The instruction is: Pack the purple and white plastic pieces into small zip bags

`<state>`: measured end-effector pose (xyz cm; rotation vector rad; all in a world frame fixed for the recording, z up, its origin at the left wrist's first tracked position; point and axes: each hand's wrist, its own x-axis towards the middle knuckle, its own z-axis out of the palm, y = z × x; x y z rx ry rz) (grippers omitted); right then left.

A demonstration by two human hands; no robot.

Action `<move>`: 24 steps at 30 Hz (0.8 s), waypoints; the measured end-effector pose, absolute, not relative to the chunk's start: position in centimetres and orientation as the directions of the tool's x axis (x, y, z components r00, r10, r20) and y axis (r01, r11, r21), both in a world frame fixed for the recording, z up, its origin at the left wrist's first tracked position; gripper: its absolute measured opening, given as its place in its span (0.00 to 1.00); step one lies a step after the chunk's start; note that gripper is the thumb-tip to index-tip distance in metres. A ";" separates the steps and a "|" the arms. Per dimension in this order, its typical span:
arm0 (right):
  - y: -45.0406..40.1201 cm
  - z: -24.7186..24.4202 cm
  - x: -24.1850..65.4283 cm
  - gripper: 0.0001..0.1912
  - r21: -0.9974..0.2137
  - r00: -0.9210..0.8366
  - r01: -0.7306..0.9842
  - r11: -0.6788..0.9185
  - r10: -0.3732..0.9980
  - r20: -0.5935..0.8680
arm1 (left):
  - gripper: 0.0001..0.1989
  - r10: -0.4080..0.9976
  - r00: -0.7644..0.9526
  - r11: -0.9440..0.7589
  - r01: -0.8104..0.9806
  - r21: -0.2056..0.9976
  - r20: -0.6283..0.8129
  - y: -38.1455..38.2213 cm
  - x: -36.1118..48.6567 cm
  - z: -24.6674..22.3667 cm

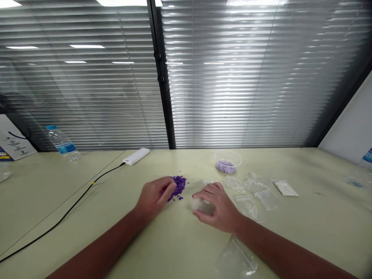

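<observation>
Beside a small heap of purple flakes (pixel 179 185) is my left hand (pixel 154 195). Its fingers are curled, the thumb pressed against the index finger at the heap's left edge. Whatever the fingertips hold is hidden. My right hand (pixel 217 207) curves around a see-through thing (pixel 203 205), blurred, which looks like a small clear plastic bag; its fingers are on top and the thumb is below. Behind my right hand stands a clear round tub (pixel 228 157) with pale purple flakes (pixel 225 166) in it.
Several clear zip bags (pixel 269 197) lie right of my right hand. Another zip bag (pixel 236 261) is near the front edge. A white packet (pixel 285 188) lies farther right. At the back left are a white power bank (pixel 136 156) with a black cable (pixel 69 209) and a water bottle (pixel 64 145).
</observation>
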<state>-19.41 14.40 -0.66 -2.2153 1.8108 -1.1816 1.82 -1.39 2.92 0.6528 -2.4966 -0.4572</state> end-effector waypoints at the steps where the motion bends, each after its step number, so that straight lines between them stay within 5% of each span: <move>1: 14.3 -0.8 -19.5 0.15 -0.487 0.007 -0.817 -0.308 -0.850 0.526 | 0.20 -0.564 -0.720 0.818 -0.418 0.395 0.405 -2.2 2.0 3.2; 9: 14.1 -1.3 -19.7 0.21 -0.505 0.009 -0.798 -0.329 -0.844 0.536 | 0.20 -0.635 -0.717 0.772 -0.589 0.239 0.286 -4.1 1.5 2.0; 16: 14.1 -1.1 -19.6 0.21 -0.532 -0.003 -0.781 -0.328 -0.850 0.527 | 0.10 -0.621 -0.735 0.783 -0.572 0.243 0.272 -4.0 1.4 1.5; 24: 13.9 -1.6 -19.8 0.21 -0.542 -0.031 -0.778 -0.317 -0.843 0.537 | 0.08 -0.626 -0.714 0.779 -0.569 0.262 0.312 -3.2 1.4 1.9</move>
